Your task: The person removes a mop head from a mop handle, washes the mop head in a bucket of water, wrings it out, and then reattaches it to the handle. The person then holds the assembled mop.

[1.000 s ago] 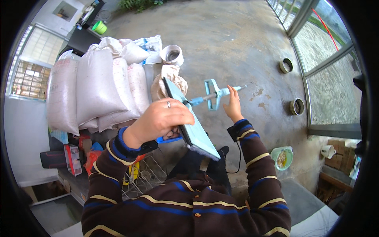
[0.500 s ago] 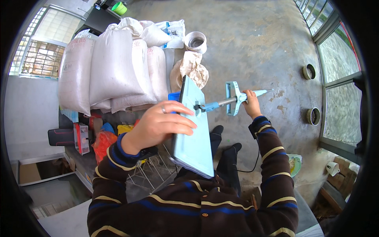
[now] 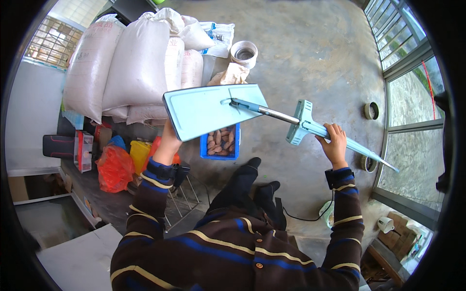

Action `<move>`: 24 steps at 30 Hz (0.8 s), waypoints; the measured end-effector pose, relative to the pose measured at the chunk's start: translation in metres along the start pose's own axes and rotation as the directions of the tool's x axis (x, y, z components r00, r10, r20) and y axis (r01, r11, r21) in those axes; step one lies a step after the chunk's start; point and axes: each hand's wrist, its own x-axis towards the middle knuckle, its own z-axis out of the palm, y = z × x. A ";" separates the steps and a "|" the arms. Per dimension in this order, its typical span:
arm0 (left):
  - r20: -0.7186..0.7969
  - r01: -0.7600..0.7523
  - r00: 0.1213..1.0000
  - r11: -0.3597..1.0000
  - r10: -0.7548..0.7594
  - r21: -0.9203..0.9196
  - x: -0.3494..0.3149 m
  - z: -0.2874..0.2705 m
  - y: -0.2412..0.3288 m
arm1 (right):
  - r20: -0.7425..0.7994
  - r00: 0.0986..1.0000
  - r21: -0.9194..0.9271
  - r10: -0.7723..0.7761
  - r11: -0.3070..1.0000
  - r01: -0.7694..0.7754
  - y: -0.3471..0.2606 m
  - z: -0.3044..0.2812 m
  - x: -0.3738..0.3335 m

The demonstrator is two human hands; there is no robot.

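Observation:
A light-blue flat mop (image 3: 206,110) is held up across the front of me, its broad rectangular plate at the left and its handle slanting down to the right. Around the grip of that handle, just past a light-blue crosspiece (image 3: 304,122), the fingers of my right hand (image 3: 335,145) are wrapped. My left hand (image 3: 168,143) is at the lower left edge of the plate; its fingers are hidden behind it. A hinged joint links the plate to a short metal pole. Partly covered by the plate, a blue crate (image 3: 204,149) with brownish tubers (image 3: 220,141) stands on the floor.
Stacked white sacks (image 3: 136,68) fill the left. A white bucket (image 3: 244,53) stands beyond the crate. Red plastic bags (image 3: 115,167) lie left of a metal-legged stool (image 3: 182,206). Along the glazed right wall are round bowls (image 3: 371,111). A black cable (image 3: 303,217) hangs near my legs.
The mop plate has turned from upright to nearly level and moved up and left. My left hand went from its face to behind it. My right hand moved right with the handle.

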 end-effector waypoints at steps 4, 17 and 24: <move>0.100 0.412 0.908 0.911 -0.407 -0.031 -0.033 0.031 -0.051 | -0.085 0.996 -0.114 0.035 0.992 -0.044 -0.023 -0.019 -0.011; 0.222 0.301 0.939 0.941 -0.264 -0.152 -0.010 0.222 -0.056 | -0.198 0.976 -0.195 0.092 0.972 -0.131 -0.109 -0.059 -0.028; 0.258 0.550 0.835 0.747 -0.486 -0.373 -0.001 0.226 -0.058 | -0.089 0.991 -0.273 0.103 0.954 -0.124 -0.123 -0.088 -0.042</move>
